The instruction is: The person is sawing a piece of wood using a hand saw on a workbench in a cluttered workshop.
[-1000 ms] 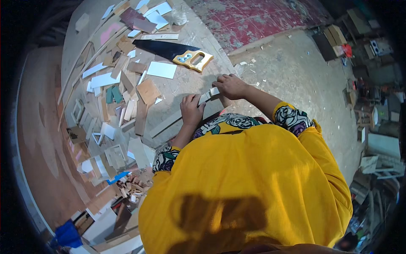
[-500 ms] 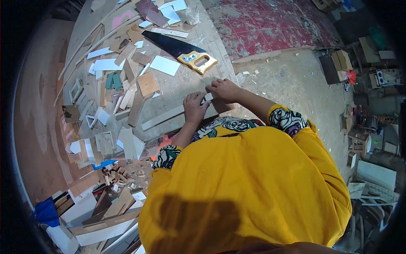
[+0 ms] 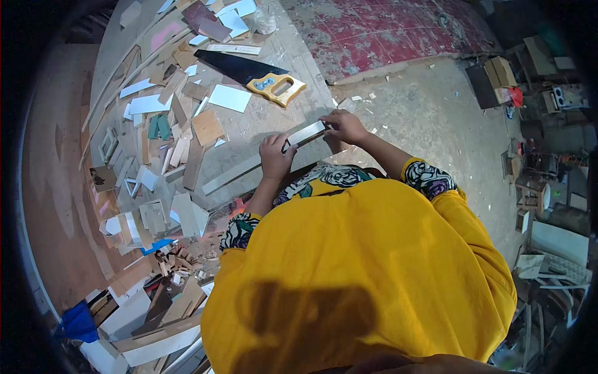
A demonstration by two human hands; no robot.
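My left hand [image 3: 275, 156] is closed around the near side of a long pale wooden strip [image 3: 230, 175] at the edge of the worktable. My right hand [image 3: 346, 127] pinches the far right end of a bright narrow strip [image 3: 306, 133] stretched between both hands. Dark marks or edges show at both ends of this bright piece; whether it is part of the wooden strip or a separate thing lying along it, I cannot tell. A handsaw [image 3: 252, 75] with a black blade and yellow wooden handle lies beyond my hands.
Wood and white board offcuts [image 3: 156, 103] cover the left of the worktable [image 3: 249, 128]. More scraps [image 3: 156, 318] are piled below at the lower left. A worn red floor patch [image 3: 392, 37] lies beyond the table, with boxes [image 3: 498, 75] at the right.
My hands have moved farther apart, the right one outward, so a longer stretch of the bright strip shows between them. The whole view has shifted slightly.
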